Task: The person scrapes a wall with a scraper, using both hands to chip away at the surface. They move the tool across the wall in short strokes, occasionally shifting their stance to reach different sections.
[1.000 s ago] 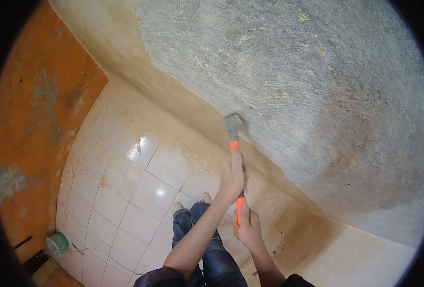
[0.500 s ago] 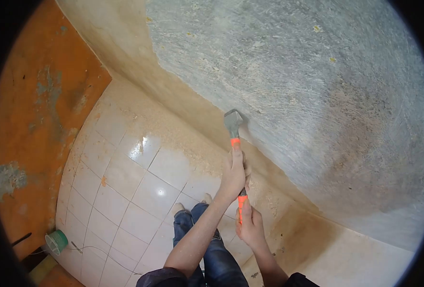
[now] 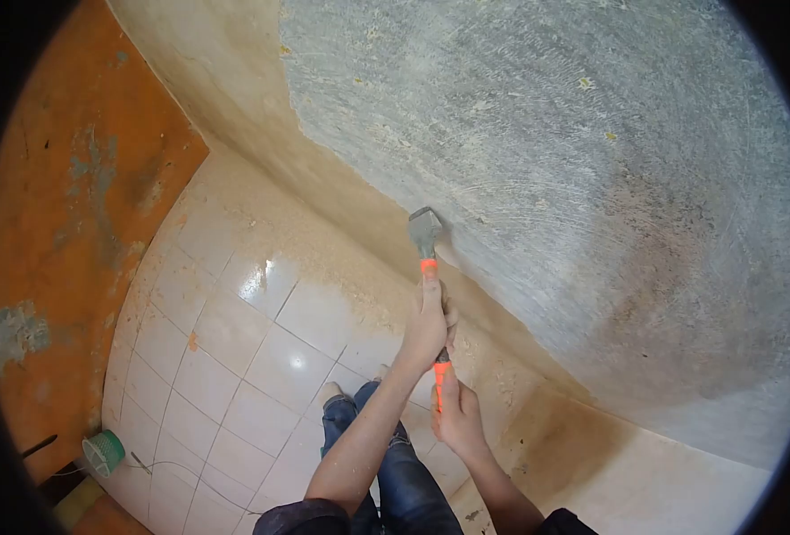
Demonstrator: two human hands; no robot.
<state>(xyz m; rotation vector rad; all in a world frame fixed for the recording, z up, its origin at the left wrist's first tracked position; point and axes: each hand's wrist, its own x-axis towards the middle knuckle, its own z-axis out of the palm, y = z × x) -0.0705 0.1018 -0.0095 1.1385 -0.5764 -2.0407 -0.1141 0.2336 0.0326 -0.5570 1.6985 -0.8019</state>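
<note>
A long-handled scraper (image 3: 425, 234) with a grey head and an orange-and-black handle lies at a slant in front of me. Its blade end meets the grey, scratched wall (image 3: 537, 178), close to the edge where the tan band begins. Around the upper handle my left hand (image 3: 426, 330) is closed, thumb pointing towards the head. Lower down, my right hand (image 3: 460, 417) grips the orange butt end. Part of the handle is hidden behind the left hand's fingers.
White floor tiles (image 3: 274, 392) carry tan dust and crumbs along the wall's foot. An orange wall (image 3: 47, 223) with worn patches stands at left. A green-and-white container (image 3: 104, 452) sits at lower left beside a thin cable (image 3: 190, 468). My legs (image 3: 404, 473) are below.
The scraper head and both hands have shifted slightly to the left in view. Both hands keep their hold on the handle.
</note>
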